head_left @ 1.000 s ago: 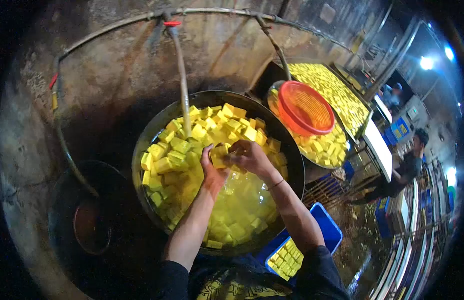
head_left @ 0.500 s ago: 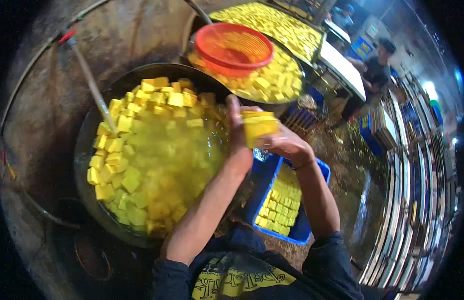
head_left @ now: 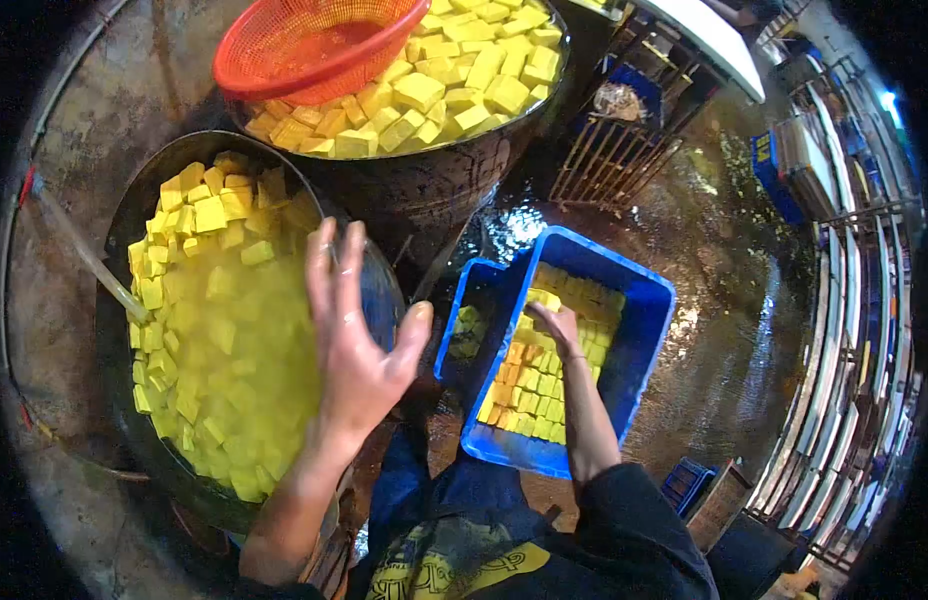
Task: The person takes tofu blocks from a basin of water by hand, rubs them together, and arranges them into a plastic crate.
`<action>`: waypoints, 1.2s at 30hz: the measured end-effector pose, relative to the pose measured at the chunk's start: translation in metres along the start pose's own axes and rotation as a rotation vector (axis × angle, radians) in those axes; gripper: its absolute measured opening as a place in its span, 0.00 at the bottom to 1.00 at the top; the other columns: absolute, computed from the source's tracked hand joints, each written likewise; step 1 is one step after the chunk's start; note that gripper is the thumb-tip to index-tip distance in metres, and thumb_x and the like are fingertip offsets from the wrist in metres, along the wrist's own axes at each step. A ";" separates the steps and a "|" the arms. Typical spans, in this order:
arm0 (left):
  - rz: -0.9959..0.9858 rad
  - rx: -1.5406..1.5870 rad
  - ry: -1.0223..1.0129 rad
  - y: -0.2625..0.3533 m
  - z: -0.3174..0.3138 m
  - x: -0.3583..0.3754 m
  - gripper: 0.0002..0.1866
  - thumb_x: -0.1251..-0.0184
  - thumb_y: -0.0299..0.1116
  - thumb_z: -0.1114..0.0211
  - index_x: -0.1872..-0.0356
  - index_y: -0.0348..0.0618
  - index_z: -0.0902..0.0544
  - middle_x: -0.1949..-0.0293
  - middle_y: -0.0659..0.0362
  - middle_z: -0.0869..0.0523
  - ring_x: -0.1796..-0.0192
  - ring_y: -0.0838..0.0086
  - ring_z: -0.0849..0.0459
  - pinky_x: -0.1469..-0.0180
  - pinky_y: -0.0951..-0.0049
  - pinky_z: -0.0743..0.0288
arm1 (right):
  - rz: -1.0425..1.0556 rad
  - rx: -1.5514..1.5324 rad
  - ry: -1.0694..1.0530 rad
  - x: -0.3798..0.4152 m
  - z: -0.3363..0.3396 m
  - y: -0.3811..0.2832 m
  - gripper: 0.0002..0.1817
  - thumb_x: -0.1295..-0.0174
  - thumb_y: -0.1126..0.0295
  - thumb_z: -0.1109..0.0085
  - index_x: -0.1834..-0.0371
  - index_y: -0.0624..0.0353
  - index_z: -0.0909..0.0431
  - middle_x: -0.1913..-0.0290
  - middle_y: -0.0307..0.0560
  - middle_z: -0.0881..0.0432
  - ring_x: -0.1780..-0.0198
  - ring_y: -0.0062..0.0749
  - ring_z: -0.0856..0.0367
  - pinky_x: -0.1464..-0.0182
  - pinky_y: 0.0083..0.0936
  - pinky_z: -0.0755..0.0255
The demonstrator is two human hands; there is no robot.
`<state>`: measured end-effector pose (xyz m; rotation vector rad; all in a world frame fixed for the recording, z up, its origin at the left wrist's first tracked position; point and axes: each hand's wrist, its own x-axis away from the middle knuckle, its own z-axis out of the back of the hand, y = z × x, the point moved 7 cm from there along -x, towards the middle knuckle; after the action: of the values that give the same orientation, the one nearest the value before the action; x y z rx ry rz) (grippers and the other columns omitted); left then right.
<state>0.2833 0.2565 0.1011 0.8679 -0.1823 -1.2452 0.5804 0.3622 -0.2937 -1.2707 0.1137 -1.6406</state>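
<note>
My left hand [head_left: 359, 345] is raised over the right rim of the round vat, its fingers spread and nothing in it. Yellow blocks [head_left: 209, 213] are heaped along the vat's [head_left: 119, 250] far and left sides, and others lie under cloudy yellow liquid. Reaching down into the blue crate [head_left: 649, 290], my right hand [head_left: 557, 325] has its fingers round a yellow block [head_left: 544, 299]. Rows of yellow blocks [head_left: 529, 400], some more orange, line the crate beneath it.
A red basket [head_left: 314, 45] rests on a second vat full of yellow blocks [head_left: 419, 92]. A hose [head_left: 84, 245] runs into the nearer vat. Beside the crate is another blue container [head_left: 452, 315]. Stacked trays [head_left: 834, 370] stand at the right on the wet floor [head_left: 719, 270].
The hands have parted. My right hand has gone down into the blue crate with yellow blocks, while my left hand has opened over the vat's rim. The view has shifted toward the crate.
</note>
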 end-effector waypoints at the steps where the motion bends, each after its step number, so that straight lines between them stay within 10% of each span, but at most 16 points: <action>1: 0.044 0.050 0.014 -0.005 0.006 0.001 0.39 0.46 0.36 0.34 0.33 0.37 0.39 0.32 0.43 0.44 0.30 0.50 0.46 0.30 0.55 0.53 | -0.097 0.383 0.143 -0.001 0.000 -0.006 0.37 0.52 0.39 0.42 0.53 0.64 0.21 0.53 0.55 0.19 0.42 0.41 0.28 0.39 0.39 0.38; 2: 0.058 -0.027 0.027 -0.008 0.012 0.001 0.38 0.46 0.34 0.34 0.33 0.38 0.40 0.32 0.44 0.43 0.30 0.52 0.45 0.30 0.57 0.50 | -0.060 0.539 0.502 -0.026 -0.021 0.027 0.45 0.60 0.32 0.42 0.50 0.64 0.22 0.52 0.60 0.21 0.35 0.52 0.39 0.39 0.52 0.42; 6: 0.191 0.104 0.147 -0.039 0.036 0.008 0.38 0.45 0.30 0.36 0.31 0.42 0.41 0.30 0.54 0.42 0.29 0.62 0.44 0.32 0.54 0.49 | -0.145 0.460 0.515 -0.012 -0.080 0.063 0.32 0.49 0.46 0.40 0.41 0.46 0.29 0.33 0.66 0.46 0.31 0.77 0.60 0.38 0.67 0.46; 10: 0.274 0.086 0.216 -0.069 0.085 0.018 0.39 0.45 0.28 0.37 0.31 0.42 0.42 0.29 0.54 0.43 0.30 0.60 0.41 0.34 0.54 0.44 | -0.021 0.708 0.227 -0.068 -0.101 0.137 0.45 0.50 0.33 0.48 0.31 0.46 0.40 0.29 0.65 0.49 0.27 0.67 0.62 0.33 0.68 0.78; 12: 0.319 0.074 0.244 -0.083 0.114 0.025 0.37 0.44 0.27 0.37 0.31 0.43 0.42 0.30 0.56 0.41 0.31 0.62 0.40 0.36 0.58 0.41 | 0.098 0.424 0.186 -0.078 -0.092 0.150 0.50 0.50 0.33 0.49 0.27 0.44 0.52 0.29 0.58 0.47 0.28 0.63 0.58 0.35 0.70 0.75; 15: 0.419 0.080 0.181 -0.110 0.138 0.042 0.33 0.43 0.28 0.36 0.35 0.42 0.36 0.34 0.56 0.36 0.34 0.65 0.35 0.38 0.64 0.37 | 0.062 0.791 0.134 -0.054 -0.097 0.109 0.42 0.50 0.38 0.45 0.30 0.33 0.44 0.29 0.39 0.44 0.30 0.60 0.52 0.35 0.66 0.59; 17: 0.479 0.109 -0.047 -0.135 0.128 0.062 0.27 0.44 0.29 0.34 0.41 0.41 0.29 0.41 0.56 0.28 0.40 0.67 0.28 0.42 0.68 0.32 | -0.074 0.724 0.103 -0.051 -0.075 0.089 0.41 0.49 0.44 0.41 0.30 0.36 0.43 0.30 0.45 0.41 0.31 0.63 0.50 0.34 0.63 0.56; 19: 0.516 0.105 -0.273 -0.148 0.109 0.087 0.24 0.47 0.30 0.32 0.47 0.39 0.24 0.47 0.54 0.23 0.45 0.66 0.24 0.45 0.68 0.29 | -0.032 0.577 0.295 -0.015 -0.035 0.024 0.39 0.48 0.52 0.36 0.32 0.46 0.40 0.35 0.52 0.35 0.33 0.59 0.44 0.34 0.53 0.50; 21: 0.467 -0.039 -0.501 -0.149 0.080 0.113 0.24 0.50 0.30 0.32 0.49 0.38 0.24 0.50 0.50 0.22 0.47 0.60 0.23 0.45 0.64 0.28 | 0.548 0.322 0.602 0.060 0.007 -0.089 0.30 0.48 0.62 0.34 0.41 0.56 0.31 0.44 0.56 0.26 0.40 0.51 0.33 0.39 0.41 0.39; 25: 0.430 -0.314 -0.860 -0.175 0.016 0.165 0.22 0.49 0.26 0.38 0.49 0.37 0.26 0.54 0.46 0.22 0.48 0.53 0.24 0.43 0.58 0.30 | 0.871 -0.183 0.242 0.254 -0.006 -0.309 0.17 0.48 0.70 0.36 0.56 0.63 0.24 0.58 0.54 0.21 0.61 0.43 0.22 0.56 0.34 0.28; 29: 0.485 0.002 -0.639 -0.186 0.030 0.179 0.19 0.48 0.22 0.43 0.52 0.35 0.27 0.58 0.44 0.22 0.51 0.52 0.23 0.46 0.57 0.28 | 1.439 0.504 -0.088 0.340 -0.124 -0.394 0.22 0.50 0.70 0.35 0.51 0.63 0.26 0.56 0.56 0.20 0.55 0.47 0.19 0.53 0.35 0.25; 31: 0.183 -0.085 -0.671 -0.191 0.017 0.170 0.18 0.49 0.20 0.45 0.54 0.33 0.28 0.58 0.41 0.22 0.54 0.49 0.22 0.50 0.55 0.27 | 1.312 0.881 -0.253 0.324 -0.191 -0.394 0.24 0.52 0.66 0.36 0.50 0.62 0.25 0.54 0.57 0.21 0.54 0.51 0.21 0.53 0.40 0.25; 35: 0.378 -0.085 -0.860 -0.186 0.066 0.138 0.18 0.52 0.18 0.42 0.56 0.30 0.27 0.61 0.37 0.22 0.57 0.47 0.21 0.55 0.57 0.25 | 1.210 1.426 -0.311 0.239 -0.277 -0.360 0.19 0.49 0.61 0.36 0.55 0.56 0.22 0.60 0.52 0.19 0.57 0.44 0.18 0.58 0.38 0.23; 36: 0.259 -0.116 -0.623 -0.194 0.082 0.126 0.10 0.53 0.25 0.41 0.68 0.31 0.20 0.66 0.38 0.19 0.59 0.46 0.19 0.58 0.57 0.23 | 1.136 1.555 -0.405 0.223 -0.289 -0.349 0.17 0.51 0.61 0.35 0.59 0.57 0.20 0.61 0.50 0.18 0.58 0.43 0.18 0.58 0.37 0.23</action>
<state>0.1361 0.0957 -0.0120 0.3197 -0.6910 -1.2334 0.1512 0.2289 -0.0628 -0.1057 -0.5168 -0.1492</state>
